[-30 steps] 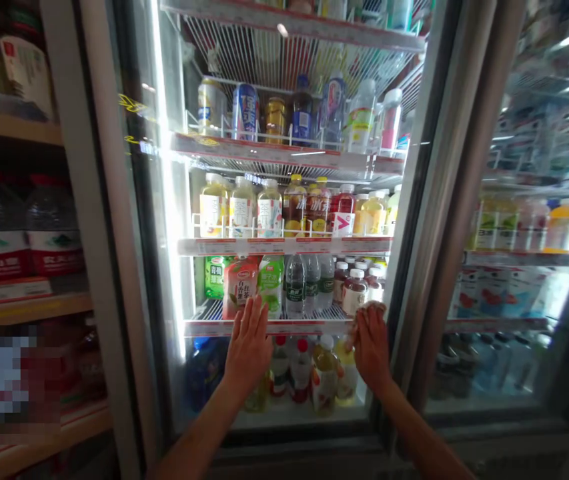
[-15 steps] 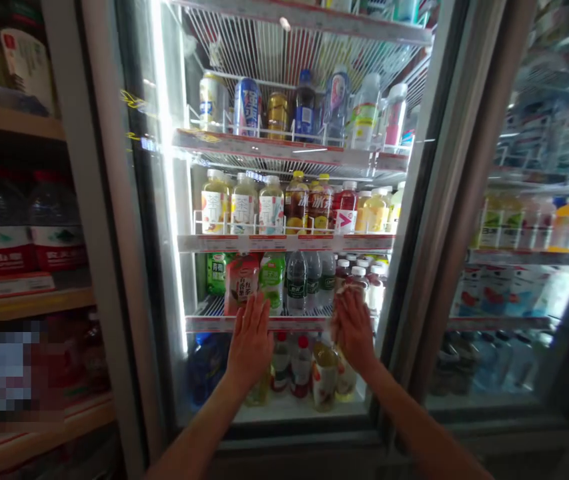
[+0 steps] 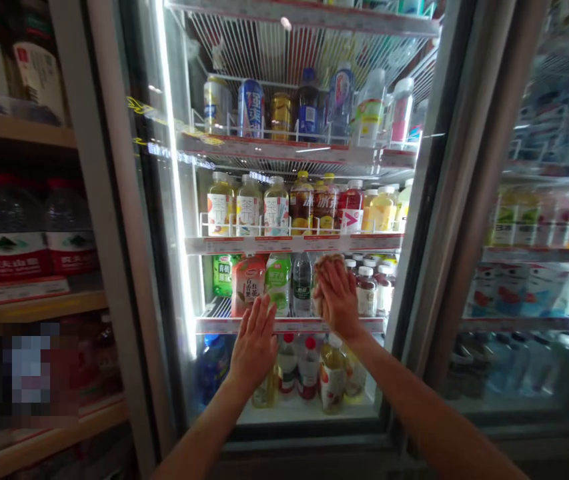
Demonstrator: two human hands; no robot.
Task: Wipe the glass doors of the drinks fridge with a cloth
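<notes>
My left hand point(image 3: 254, 347) lies flat against the glass door point(image 3: 154, 119) of a lit drinks cooler, its fingers stretched upward and nothing in it. Under the fingers of my right hand point(image 3: 338, 303) is a brownish cloth point(image 3: 318, 280), pressed to the same glass; part of it shows around the fingertips. Behind the pane, near my left fingertips, stand a red drink carton point(image 3: 247, 283) and a green-labelled bottle point(image 3: 278, 283). A clear water bottle point(image 3: 303, 287) shows left of the cloth.
Wire shelves hold cans and bottles, among them a blue can point(image 3: 251, 110) and tea bottles point(image 3: 247, 207). A metal door frame point(image 3: 457, 220) runs up the right side, with another cooler beyond. At left, a wooden shelf point(image 3: 29, 305) carries large water bottles point(image 3: 14, 227).
My right hand has slid the cloth up and to the left across the glass. My left hand keeps roughly its place on the door. The view has shifted slightly.
</notes>
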